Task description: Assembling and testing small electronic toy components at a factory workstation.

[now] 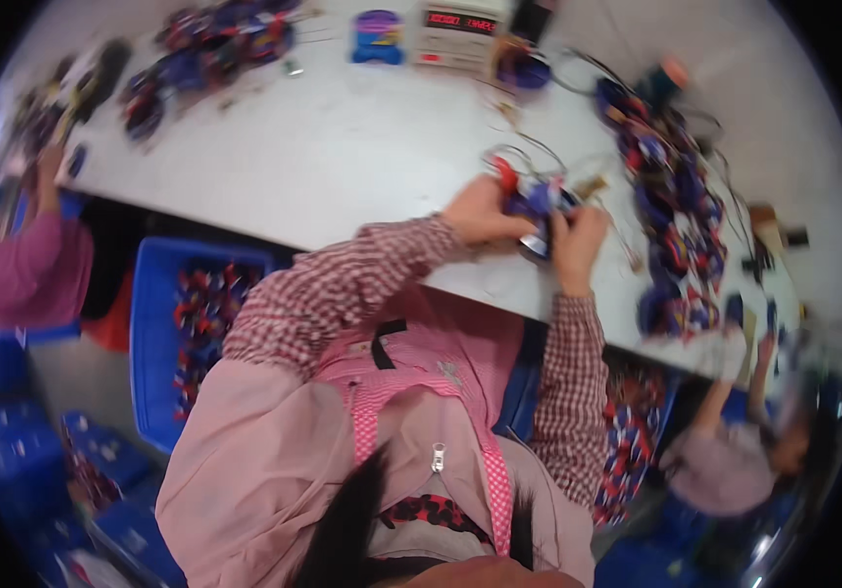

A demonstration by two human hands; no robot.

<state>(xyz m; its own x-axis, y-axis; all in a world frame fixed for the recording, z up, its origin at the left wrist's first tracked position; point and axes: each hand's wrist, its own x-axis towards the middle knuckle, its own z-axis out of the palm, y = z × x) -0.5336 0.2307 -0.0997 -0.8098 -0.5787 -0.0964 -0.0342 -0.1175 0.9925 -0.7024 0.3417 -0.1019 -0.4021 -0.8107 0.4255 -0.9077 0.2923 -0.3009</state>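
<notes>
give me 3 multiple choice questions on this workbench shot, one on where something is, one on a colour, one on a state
1. Where is the blue crate?
A. on the table
B. below the table edge, left of the person's arm
C. on the meter

2. What colour are the sleeves of the person working?
A. plain green
B. red and white check
C. black

3. What are the two hands doing?
A. resting flat on the table
B. both closed on one small blue and red part
C. hanging out of view

Answers:
1. B, the crate sits under the white table edge, on the left.
2. B, both forearms show a fine red and white check.
3. B, the left hand and right hand meet round the part with wires, each with a grip on it.
</notes>
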